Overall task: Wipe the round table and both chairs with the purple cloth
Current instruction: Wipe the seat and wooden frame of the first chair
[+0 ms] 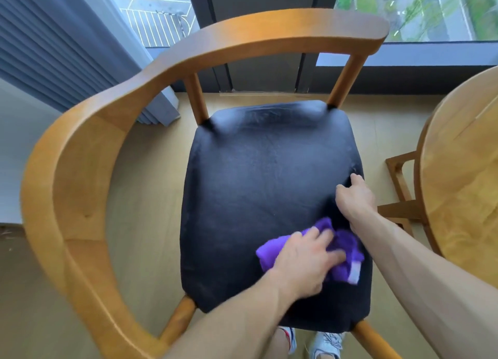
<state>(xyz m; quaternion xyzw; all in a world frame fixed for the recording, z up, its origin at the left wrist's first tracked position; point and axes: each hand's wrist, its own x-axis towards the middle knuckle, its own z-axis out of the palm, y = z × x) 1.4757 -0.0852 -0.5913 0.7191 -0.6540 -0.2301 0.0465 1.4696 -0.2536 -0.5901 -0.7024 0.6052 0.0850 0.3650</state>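
Observation:
A wooden chair (80,153) with a curved backrest and a black padded seat (258,175) fills the view from above. My left hand (304,261) presses the crumpled purple cloth (347,250) onto the seat's near right part. My right hand (355,197) grips the seat's right edge, fingers curled over it. At the right edge of the view is part of the round wooden table (463,170).
A large window (404,10) with a dark frame runs along the far side. A grey curtain (62,48) hangs at the far left. The table's wooden base (398,180) stands close to the chair's right side. Pale wood floor lies around the chair; my shoes (326,342) show beneath the seat.

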